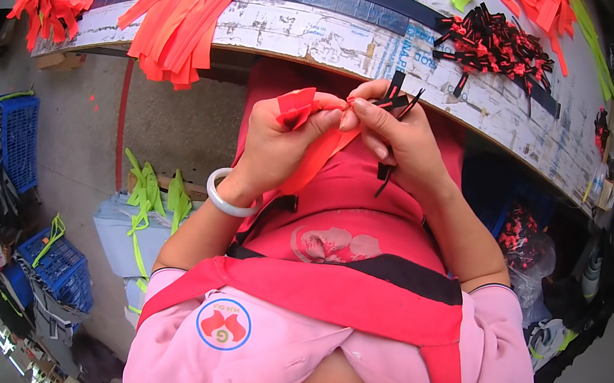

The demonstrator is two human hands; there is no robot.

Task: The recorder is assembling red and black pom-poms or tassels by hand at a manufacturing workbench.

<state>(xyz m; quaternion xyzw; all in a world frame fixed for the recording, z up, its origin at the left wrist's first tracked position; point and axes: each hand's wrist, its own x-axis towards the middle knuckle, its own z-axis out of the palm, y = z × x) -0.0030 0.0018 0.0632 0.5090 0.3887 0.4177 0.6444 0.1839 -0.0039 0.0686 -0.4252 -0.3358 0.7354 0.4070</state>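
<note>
Both of my hands meet above my lap, just in front of the table edge. My left hand (pixel 271 141) is closed on a red-orange fabric strip (pixel 318 163). One end of the strip folds up over that hand, and the rest hangs down below it. My right hand (pixel 416 149) pinches the strip close to the left fingertips. Several narrow black tabs (pixel 395 86) stick out between the right hand's fingers, above and below it. What lies exactly between the two sets of fingertips is too small to make out.
On the taped white table (pixel 293 31) lie bundles of red-orange strips (pixel 182 16) and a heap of black-and-red tabs (pixel 497 49). Blue crates (pixel 15 139) stand on the floor at left. Yellow-green ties (pixel 148 193) lie on a pale stack beside me.
</note>
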